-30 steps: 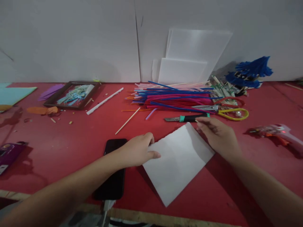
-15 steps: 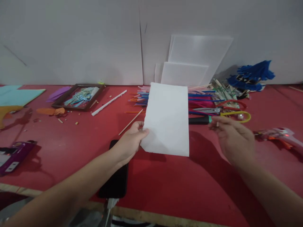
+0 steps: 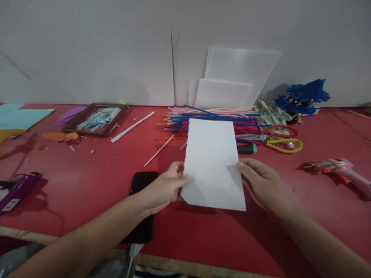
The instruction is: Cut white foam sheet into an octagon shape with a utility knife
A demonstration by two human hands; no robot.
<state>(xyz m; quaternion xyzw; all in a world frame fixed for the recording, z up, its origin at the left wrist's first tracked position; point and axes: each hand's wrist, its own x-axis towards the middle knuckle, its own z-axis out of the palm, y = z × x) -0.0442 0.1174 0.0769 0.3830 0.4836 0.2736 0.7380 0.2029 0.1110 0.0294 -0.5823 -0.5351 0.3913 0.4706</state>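
A white rectangular sheet (image 3: 213, 162), stiff like card or foam board, is held above the red table. Its left edge is ragged and its lower left corner is cut off. My left hand (image 3: 166, 185) pinches that left edge, thumb on top. On the opposite edge my right hand (image 3: 262, 181) grips the sheet with its thumb on the face and its fingers behind. Beyond the sheet lies a bundle of coloured pipe cleaners (image 3: 179, 119), partly covered by it. Scissors (image 3: 282, 144) with a yellow and a red handle loop lie to the right of the bundle.
A phone (image 3: 145, 181) with a cable lies under my left forearm. A glue gun (image 3: 339, 168) rests at the right. Further left are a tray (image 3: 104, 133) of scraps, a white strip (image 3: 133, 126) and a thin stick (image 3: 159, 150). White sheets (image 3: 243, 61) lean on the wall.
My right hand has moved left from beside the scissors and taken hold of the sheet's right edge. The sheet and my left hand have come lower and nearer.
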